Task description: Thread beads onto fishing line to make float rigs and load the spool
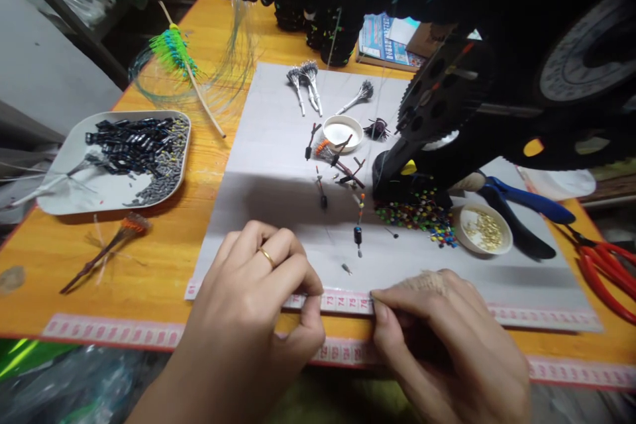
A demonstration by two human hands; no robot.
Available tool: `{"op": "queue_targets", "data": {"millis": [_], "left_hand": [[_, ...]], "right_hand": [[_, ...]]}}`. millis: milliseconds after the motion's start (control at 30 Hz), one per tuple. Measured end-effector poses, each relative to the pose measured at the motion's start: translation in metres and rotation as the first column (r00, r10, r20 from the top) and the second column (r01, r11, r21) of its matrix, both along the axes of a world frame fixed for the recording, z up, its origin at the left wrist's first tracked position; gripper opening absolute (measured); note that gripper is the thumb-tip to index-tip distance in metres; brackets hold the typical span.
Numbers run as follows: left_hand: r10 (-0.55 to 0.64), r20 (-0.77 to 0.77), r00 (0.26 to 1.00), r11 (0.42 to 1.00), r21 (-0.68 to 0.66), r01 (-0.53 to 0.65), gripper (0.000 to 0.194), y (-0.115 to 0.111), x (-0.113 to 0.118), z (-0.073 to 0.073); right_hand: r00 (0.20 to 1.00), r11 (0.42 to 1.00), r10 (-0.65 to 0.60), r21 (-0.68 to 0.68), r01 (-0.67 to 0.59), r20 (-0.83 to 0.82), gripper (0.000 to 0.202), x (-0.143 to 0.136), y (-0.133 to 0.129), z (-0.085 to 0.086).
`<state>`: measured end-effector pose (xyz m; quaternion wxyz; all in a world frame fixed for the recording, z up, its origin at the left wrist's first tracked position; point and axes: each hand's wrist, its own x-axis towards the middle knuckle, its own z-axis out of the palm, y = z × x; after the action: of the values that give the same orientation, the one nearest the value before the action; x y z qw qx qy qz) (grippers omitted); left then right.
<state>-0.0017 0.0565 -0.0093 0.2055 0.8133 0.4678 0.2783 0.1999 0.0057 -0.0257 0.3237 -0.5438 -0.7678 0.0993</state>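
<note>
My left hand (271, 285), with a ring on one finger, is closed in a pinch over the pink measuring tape (340, 301) on the board's front edge. Thumb and forefinger of my right hand (437, 331), which has tan tape round a finger, pinch at the same edge a short way to the right. Whatever lies between the fingertips is too fine to make out. Just beyond the gap between my hands is a small grey-green piece (346, 269). Farther up lies a small black piece with an orange tip (358, 235), beside a dark pin-like bit (392, 233).
A white tray (64, 202) of black and grey pieces stands left. Coloured beads (422, 215), a dish of gold bits (481, 228), blue-handled pliers (531, 202) and red-handled scissors (606, 271) lie right. A dark toothed-wheel machine (447, 106) overhangs the grey board (268, 126).
</note>
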Motion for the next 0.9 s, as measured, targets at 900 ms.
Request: {"op": "queue_targets", "data": {"millis": [900], "left_hand": [[-0.020, -0.070, 0.997, 0.999, 0.038, 0.023, 0.014, 0.0006, 0.0004, -0.0048]], "right_hand": [[0.999, 0.998, -0.042, 0.036, 0.043, -0.018, 0.020, -0.0003, 0.0017, -0.0027]]}}
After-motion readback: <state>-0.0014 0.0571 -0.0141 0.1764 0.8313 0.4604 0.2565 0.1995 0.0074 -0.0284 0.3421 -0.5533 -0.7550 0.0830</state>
